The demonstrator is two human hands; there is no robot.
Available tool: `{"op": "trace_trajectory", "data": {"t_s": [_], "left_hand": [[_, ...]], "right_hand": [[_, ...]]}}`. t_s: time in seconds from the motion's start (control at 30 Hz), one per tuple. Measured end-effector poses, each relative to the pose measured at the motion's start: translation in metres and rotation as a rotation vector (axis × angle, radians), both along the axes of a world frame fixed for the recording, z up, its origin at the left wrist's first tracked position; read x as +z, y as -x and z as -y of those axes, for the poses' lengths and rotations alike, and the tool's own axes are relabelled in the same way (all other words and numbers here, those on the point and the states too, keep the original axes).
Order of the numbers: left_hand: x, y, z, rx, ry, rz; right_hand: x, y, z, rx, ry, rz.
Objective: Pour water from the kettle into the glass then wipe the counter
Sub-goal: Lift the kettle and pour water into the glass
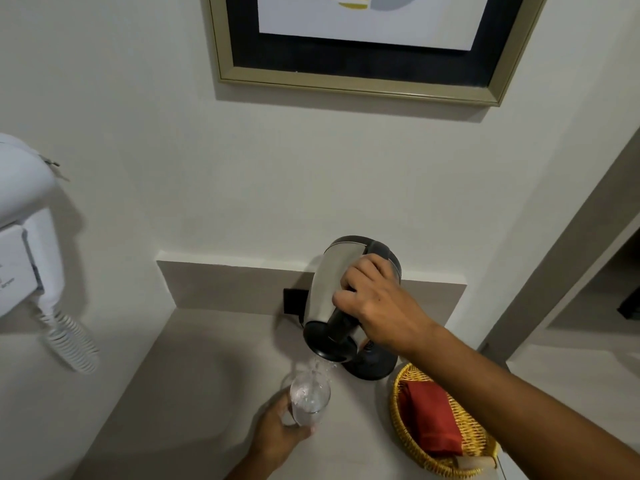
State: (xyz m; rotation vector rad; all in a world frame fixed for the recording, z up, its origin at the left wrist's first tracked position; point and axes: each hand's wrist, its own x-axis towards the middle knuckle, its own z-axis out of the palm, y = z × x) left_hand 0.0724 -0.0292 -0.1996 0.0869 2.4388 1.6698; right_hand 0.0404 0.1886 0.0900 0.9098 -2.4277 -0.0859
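The right hand [377, 306] grips the handle of the kettle [332, 299], its fingers [360, 271] wrapped closed around the handle. The kettle is steel-bodied with black trim, held in the air and tipped steeply, spout end down and to the left. Water [318, 367] falls from the spout into the glass [309, 398] directly below. The glass stands at the near centre of the counter [194, 375]. The left hand [280, 434] holds the glass from the near side, fingers curled around its lower part. The black kettle base [372, 365] sits on the counter just right of the glass, behind the tipped kettle. A yellow wicker basket [405, 431] stands at the near right, holding a folded red cloth [433, 420]. A white wall-mounted hair dryer [24, 216] hangs at far left. A framed picture [363, 64] hangs on the wall above.
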Motion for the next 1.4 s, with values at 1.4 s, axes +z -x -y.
{"op": "trace_trajectory", "data": {"t_s": [1.4], "left_hand": [[-0.012,0.001,0.002,0.029,-0.084,0.075]], "right_hand": [[-0.132,0.051,-0.100,-0.740,1.346,0.571]]}}
